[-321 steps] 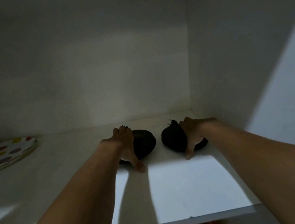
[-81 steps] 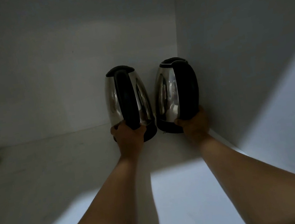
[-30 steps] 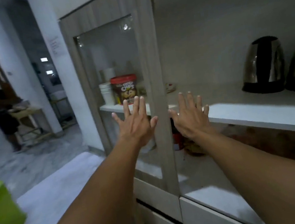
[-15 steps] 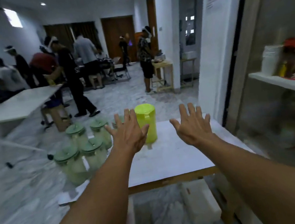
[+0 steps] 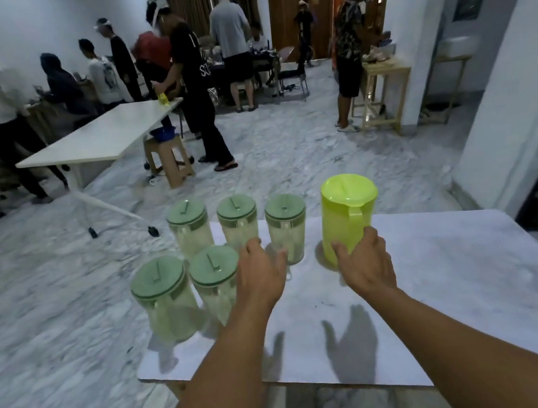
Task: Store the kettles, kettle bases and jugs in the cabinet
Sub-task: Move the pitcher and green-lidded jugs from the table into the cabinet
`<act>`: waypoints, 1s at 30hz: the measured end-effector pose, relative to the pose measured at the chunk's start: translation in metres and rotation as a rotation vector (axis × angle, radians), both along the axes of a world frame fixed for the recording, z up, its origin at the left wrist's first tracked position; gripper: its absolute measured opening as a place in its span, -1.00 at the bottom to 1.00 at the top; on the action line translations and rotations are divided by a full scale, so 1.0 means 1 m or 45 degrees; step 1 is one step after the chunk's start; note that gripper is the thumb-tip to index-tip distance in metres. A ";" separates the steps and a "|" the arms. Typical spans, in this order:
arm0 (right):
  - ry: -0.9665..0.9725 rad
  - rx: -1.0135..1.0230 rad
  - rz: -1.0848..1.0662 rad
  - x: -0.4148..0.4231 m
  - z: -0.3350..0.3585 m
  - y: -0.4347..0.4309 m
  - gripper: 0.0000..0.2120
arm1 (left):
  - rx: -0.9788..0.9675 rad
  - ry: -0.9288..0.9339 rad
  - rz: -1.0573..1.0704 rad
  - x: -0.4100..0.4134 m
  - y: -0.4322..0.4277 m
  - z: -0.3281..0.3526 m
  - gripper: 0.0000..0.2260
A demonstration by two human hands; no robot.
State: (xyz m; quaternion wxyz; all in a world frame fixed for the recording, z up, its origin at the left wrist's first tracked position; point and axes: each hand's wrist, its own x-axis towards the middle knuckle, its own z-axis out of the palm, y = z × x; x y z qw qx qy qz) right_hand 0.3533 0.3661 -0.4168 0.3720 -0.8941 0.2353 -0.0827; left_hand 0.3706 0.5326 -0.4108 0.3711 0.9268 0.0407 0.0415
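since half a sec ago both hands have dropped from open-palmed hover onto the jugs. right hand [image 5: 366, 264] wraps the lime jug [image 5: 348, 215] low at its base, jug upright on white table [image 5: 461, 280]. left hand [image 5: 261, 275] reaches the clear jug [image 5: 287, 230] w/ green lid; can't tell if its grip has closed. four more clear jugs stand left of it.
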 end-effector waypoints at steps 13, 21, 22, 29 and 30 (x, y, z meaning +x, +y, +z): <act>-0.379 0.585 -0.292 0.111 -0.053 -0.034 -0.53 | -0.463 0.360 0.299 0.133 -0.055 -0.060 -0.44; -0.424 0.853 -0.363 0.140 -0.059 -0.024 -0.58 | -0.560 0.280 0.254 0.149 -0.058 -0.067 -0.77; -0.418 0.856 -0.367 0.138 -0.057 -0.024 -0.62 | -0.587 0.265 0.236 0.146 -0.058 -0.065 -0.78; -0.409 0.804 -0.437 0.076 -0.019 -0.024 -0.62 | -0.816 0.320 -0.025 0.096 -0.046 -0.016 -0.82; -0.425 0.789 -0.445 0.061 -0.008 -0.023 -0.62 | -0.861 0.336 -0.057 0.084 -0.044 -0.005 -0.83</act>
